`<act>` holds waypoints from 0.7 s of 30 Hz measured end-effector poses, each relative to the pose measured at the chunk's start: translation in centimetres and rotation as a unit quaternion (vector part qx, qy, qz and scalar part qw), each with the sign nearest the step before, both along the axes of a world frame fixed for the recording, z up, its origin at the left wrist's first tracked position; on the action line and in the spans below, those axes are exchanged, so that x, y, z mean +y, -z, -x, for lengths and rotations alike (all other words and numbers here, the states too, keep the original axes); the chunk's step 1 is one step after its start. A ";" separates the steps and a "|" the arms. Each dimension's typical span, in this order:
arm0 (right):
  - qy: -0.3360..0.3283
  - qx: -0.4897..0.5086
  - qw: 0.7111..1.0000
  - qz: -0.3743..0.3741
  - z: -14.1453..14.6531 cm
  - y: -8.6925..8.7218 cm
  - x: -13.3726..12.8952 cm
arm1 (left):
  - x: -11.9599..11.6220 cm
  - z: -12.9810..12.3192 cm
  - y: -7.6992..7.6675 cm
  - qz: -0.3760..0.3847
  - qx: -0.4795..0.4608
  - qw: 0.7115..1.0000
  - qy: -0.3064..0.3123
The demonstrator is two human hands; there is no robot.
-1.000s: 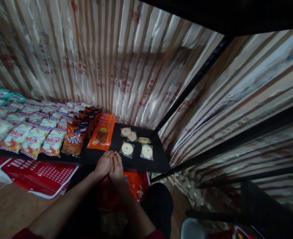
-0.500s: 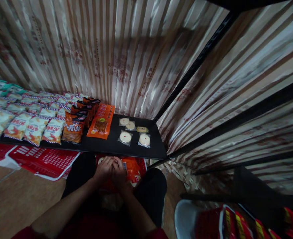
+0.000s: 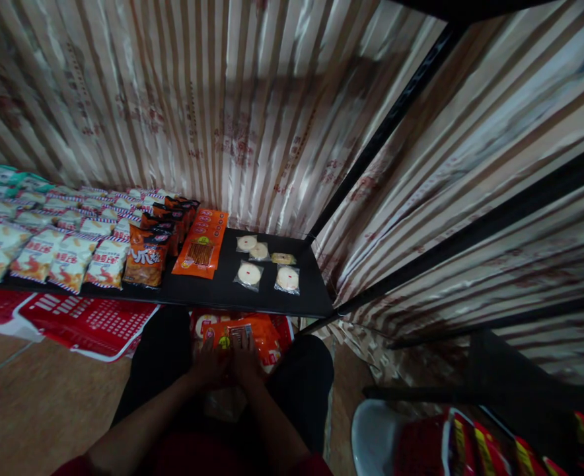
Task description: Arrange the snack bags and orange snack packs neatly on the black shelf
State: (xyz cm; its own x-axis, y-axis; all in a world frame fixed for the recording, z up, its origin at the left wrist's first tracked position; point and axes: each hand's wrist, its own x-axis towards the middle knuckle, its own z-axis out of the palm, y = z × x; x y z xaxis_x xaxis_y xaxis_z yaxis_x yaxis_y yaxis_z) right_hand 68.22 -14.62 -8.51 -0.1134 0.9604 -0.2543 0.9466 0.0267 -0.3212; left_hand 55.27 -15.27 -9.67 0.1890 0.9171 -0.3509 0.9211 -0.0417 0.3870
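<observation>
My left hand [image 3: 209,365] and my right hand [image 3: 245,360] are side by side between my knees, low over a red basket [image 3: 291,328] under the shelf's front edge. Their fingers point forward, apart, at the near part of an orange packet [image 3: 224,342] with a green label. Shadow hides the thumbs and any contact underneath. More orange packaging [image 3: 267,336] lies to the right in the basket. On the black shelf [image 3: 267,301] are several clear-wrapped round pale pieces [image 3: 248,274] and a flat orange packet [image 3: 201,248].
Rows of white snack bags [image 3: 106,261] and brown-orange bags [image 3: 145,258] fill the shelf's left side. A red basket [image 3: 88,320] stands below. Black rack bars [image 3: 386,287] cross in front of a striped curtain [image 3: 267,99]. A pale tub [image 3: 371,430] and red packets are lower right.
My hands were clasped together; they have come apart and moved down towards me. The green-labelled orange packet in the basket now shows.
</observation>
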 end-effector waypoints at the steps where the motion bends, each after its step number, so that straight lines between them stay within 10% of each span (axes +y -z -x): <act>1: 0.005 -0.002 1.000 0.006 0.0 -0.1 -0.1 | 0.0 0.1 0.2 -0.002 0.000 1.000 -0.005; 21: 0.070 0.014 0.997 0.007 -1.3 0.4 0.2 | 0.7 1.4 0.1 -0.040 -0.057 0.978 -0.194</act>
